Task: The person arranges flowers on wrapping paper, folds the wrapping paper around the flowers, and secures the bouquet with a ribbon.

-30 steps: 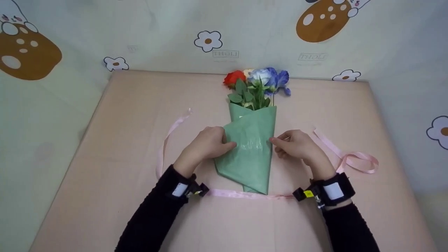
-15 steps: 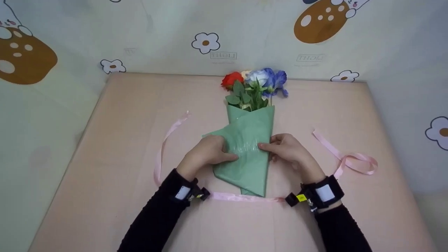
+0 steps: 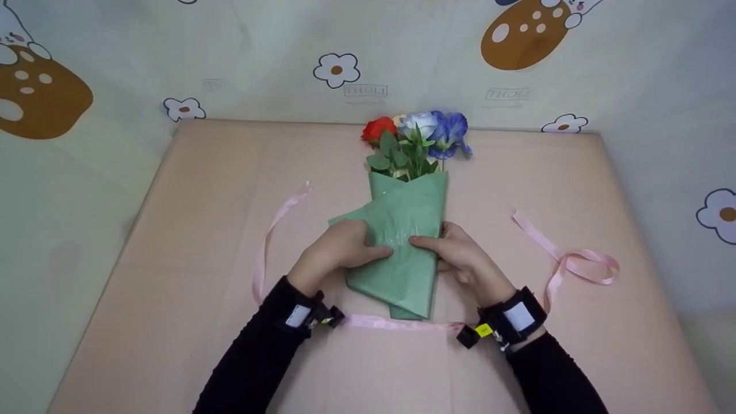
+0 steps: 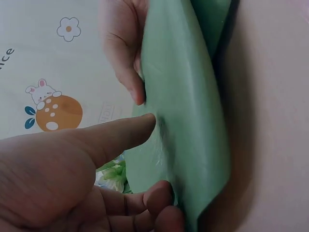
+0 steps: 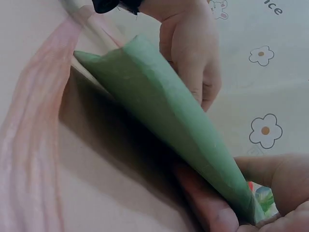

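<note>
A bouquet in green wrapping paper point(image 3: 397, 276) lies in the middle of the table, its red flower point(image 3: 379, 130), pale blue flower point(image 3: 418, 124) and blue flower point(image 3: 450, 133) pointing to the back. My left hand point(image 3: 344, 244) grips the paper's left side, thumb on the front; in the left wrist view its fingertips point(image 4: 159, 195) are at the paper's edge. From the right, my right hand point(image 3: 460, 250) holds the other side, thumb over the front. The right wrist view shows its fingers point(image 5: 207, 203) reaching under the wrapped paper.
A long pink ribbon point(image 3: 391, 323) runs across the table below the bouquet's lower end. Its left tail point(image 3: 276, 230) curves toward the back, and its right tail point(image 3: 592, 265) lies in a loop. Behind the table stands a patterned wall covering point(image 3: 259, 57).
My right hand has moved left, its thumb from the paper's right edge onto the front. My left hand has slid slightly down, and a paper corner now shows beyond it.
</note>
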Demonstrator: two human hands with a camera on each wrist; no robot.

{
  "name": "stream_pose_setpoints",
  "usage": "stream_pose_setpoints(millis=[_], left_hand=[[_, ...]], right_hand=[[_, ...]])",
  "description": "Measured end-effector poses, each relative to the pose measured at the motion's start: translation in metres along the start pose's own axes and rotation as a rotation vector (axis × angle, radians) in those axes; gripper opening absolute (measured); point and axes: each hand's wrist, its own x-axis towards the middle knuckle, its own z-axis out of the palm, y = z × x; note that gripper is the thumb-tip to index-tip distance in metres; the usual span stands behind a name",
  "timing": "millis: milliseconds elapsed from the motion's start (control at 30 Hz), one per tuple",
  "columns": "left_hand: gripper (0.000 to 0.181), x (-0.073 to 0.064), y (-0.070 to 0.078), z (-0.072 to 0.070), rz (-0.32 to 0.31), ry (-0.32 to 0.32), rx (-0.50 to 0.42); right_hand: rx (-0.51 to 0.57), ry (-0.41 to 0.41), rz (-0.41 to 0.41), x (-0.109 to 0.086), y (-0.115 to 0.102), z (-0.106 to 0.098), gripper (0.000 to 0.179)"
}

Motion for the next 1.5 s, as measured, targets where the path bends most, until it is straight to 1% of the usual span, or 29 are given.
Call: stream_pose_setpoints(millis=[133, 167, 233, 300, 333, 367, 500, 567, 700, 800, 867, 933, 1033, 1100, 1167, 1200, 1267, 1333, 1433, 1500], left_hand=[[0.049, -0.004, 0.003, -0.003, -0.025, 0.063, -0.034], [0.052, -0.005, 0.004, -0.004, -0.03, 0.076, -0.042], [0.076, -0.007, 0.006, -0.005, -0.044, 0.082, -0.059], [0.097, -0.008, 0.007, -0.006, -0.056, 0.069, -0.063], [0.103, -0.009, 0.008, -0.006, -0.066, 0.055, -0.07], [0.105, -0.009, 0.008, -0.006, -0.073, 0.041, -0.077], [0.101, -0.009, 0.008, -0.006, -0.084, 0.011, -0.1], [0.096, -0.008, 0.007, -0.006, -0.085, 0.006, -0.138], [0.084, -0.006, 0.004, -0.006, -0.068, 0.002, -0.251], [0.087, -0.004, 0.003, -0.005, -0.058, 0.005, -0.301], [0.094, -0.003, 0.003, -0.005, -0.067, 0.005, -0.302], [0.096, -0.001, 0.004, -0.004, -0.079, 0.004, -0.286], [0.087, 0.001, 0.005, -0.004, -0.085, 0.003, -0.289], [0.077, 0.002, 0.005, -0.004, -0.075, 0.005, -0.319], [0.068, 0.003, 0.004, -0.004, -0.059, 0.0, -0.384], [0.067, 0.004, 0.004, -0.004, -0.046, -0.005, -0.422], [0.064, 0.006, 0.004, -0.005, -0.025, -0.024, -0.518], [0.062, 0.008, 0.004, -0.005, -0.015, -0.055, -0.633], [0.057, 0.011, 0.005, -0.004, -0.031, -0.102, -0.794], [0.054, 0.012, 0.005, -0.003, -0.051, -0.116, -0.867]], right_hand=[[0.087, -0.028, -0.022, 0.0, 0.002, 0.003, 0.061], [0.106, -0.035, -0.023, 0.0, 0.002, 0.004, 0.059], [0.14, -0.052, -0.023, 0.0, 0.003, 0.005, 0.057], [0.168, -0.069, -0.024, 0.001, 0.004, 0.008, 0.056], [0.18, -0.073, -0.022, 0.001, 0.005, 0.009, 0.055], [0.189, -0.071, -0.023, 0.001, 0.005, 0.01, 0.055], [0.232, -0.07, -0.036, 0.002, 0.008, 0.012, 0.053], [0.25, -0.072, -0.041, 0.002, 0.008, 0.013, 0.053], [0.275, -0.064, -0.049, 0.0, 0.007, 0.015, 0.052], [0.281, -0.056, -0.051, 0.0, 0.006, 0.016, 0.052], [0.282, -0.052, -0.049, -0.001, 0.005, 0.017, 0.051], [0.281, -0.04, -0.047, -0.001, 0.004, 0.018, 0.05], [0.289, -0.026, -0.043, -0.002, 0.004, 0.018, 0.048], [0.293, -0.024, -0.046, -0.002, 0.004, 0.019, 0.047], [0.3, -0.03, -0.049, -0.002, 0.004, 0.019, 0.048], [0.3, -0.032, -0.054, -0.002, 0.004, 0.019, 0.048], [0.296, -0.035, -0.059, -0.003, 0.004, 0.019, 0.05], [0.29, -0.035, -0.061, -0.003, 0.003, 0.018, 0.052], [0.263, -0.023, -0.063, -0.003, 0.003, 0.018, 0.054], [0.248, -0.015, -0.063, -0.003, 0.003, 0.018, 0.055]])
